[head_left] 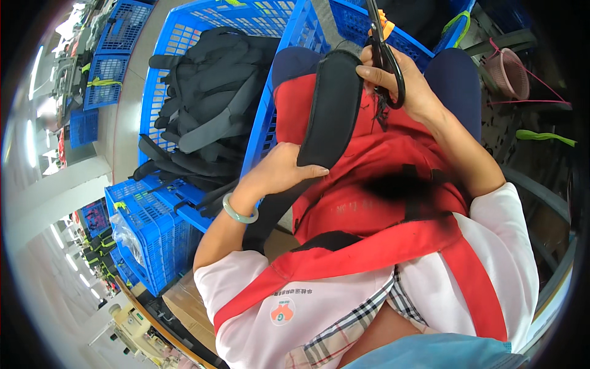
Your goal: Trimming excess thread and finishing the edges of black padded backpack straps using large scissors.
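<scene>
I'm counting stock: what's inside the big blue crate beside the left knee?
The crate holds heaped black and grey strips; its floor and anything beneath them are covered.

Two hands: one left hand, one right hand. One black padded strip between them. One pair of scissors. One bracelet. One red apron. Blue crates: at least seven. Dark strips in nearest crate: over dozen, overlapping, exact count unclear. One pink basket. Yellow-green ties: at least five.
</scene>
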Motion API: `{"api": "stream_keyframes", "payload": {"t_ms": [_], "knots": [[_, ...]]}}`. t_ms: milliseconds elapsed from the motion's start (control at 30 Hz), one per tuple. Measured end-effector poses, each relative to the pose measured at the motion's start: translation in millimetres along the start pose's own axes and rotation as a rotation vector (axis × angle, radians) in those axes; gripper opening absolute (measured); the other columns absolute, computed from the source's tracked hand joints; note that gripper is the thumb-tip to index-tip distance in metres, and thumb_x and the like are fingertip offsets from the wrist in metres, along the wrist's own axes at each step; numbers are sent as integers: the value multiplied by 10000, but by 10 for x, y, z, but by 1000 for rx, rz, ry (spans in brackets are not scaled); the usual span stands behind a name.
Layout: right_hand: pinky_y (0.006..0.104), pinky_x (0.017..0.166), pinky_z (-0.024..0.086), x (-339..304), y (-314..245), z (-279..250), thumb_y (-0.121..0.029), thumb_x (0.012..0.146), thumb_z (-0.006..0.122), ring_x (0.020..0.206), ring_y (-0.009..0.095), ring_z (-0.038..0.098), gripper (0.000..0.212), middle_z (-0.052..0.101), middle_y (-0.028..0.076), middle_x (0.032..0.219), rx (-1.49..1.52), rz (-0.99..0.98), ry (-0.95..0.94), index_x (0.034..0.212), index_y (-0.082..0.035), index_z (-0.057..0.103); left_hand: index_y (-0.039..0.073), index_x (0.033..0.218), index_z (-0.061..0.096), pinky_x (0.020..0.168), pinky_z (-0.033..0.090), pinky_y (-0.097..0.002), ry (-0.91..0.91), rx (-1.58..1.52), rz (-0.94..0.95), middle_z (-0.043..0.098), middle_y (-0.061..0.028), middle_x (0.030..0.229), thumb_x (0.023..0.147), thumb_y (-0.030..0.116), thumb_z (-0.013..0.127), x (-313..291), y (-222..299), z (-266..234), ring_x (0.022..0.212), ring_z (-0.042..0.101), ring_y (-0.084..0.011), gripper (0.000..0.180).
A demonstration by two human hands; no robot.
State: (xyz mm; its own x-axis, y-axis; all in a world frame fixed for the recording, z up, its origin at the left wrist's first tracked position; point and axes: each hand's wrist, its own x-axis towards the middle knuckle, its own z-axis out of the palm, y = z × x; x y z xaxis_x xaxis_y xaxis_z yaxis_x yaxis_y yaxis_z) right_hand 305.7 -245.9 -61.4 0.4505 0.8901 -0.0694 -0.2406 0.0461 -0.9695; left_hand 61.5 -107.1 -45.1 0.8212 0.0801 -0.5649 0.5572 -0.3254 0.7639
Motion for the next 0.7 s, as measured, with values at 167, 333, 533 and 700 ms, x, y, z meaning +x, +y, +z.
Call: {"api": "stream_keyframes", "payload": {"t_ms": [167,333,533,700], "knots": [[195,654,451,30,-8,25,-203,849,742,697,45,558,225,583,-34,774,-227,21,-154,913,-58,582,-50,873,673,726,502,-393,-13,188,33,675,-214,820,779,282,759,-5,-115,19,782,661,-343,356],[180,617,457,-10,38,71,-221,848,740,704,47,566,256,626,-13,834,-18,63,-87,989,-42,624,1,967,654,758,488,-450,241,854,74,650,-223,880,740,269,761,-130,190,-459,865,624,-409,367],[199,637,496,-122,124,223,-264,894,681,755,97,635,316,649,45,879,312,22,61,1041,2,595,8,830,672,628,474,-233,843,-68,373,634,-25,784,870,14,662,-188,240,-375,709,587,-74,42],[240,727,538,-269,208,517,-172,881,697,786,131,657,269,626,50,936,442,128,32,1040,-13,549,-19,1199,566,961,461,-349,456,-758,340,623,-106,1155,917,70,612,445,19,319,1068,596,-194,299]]}}
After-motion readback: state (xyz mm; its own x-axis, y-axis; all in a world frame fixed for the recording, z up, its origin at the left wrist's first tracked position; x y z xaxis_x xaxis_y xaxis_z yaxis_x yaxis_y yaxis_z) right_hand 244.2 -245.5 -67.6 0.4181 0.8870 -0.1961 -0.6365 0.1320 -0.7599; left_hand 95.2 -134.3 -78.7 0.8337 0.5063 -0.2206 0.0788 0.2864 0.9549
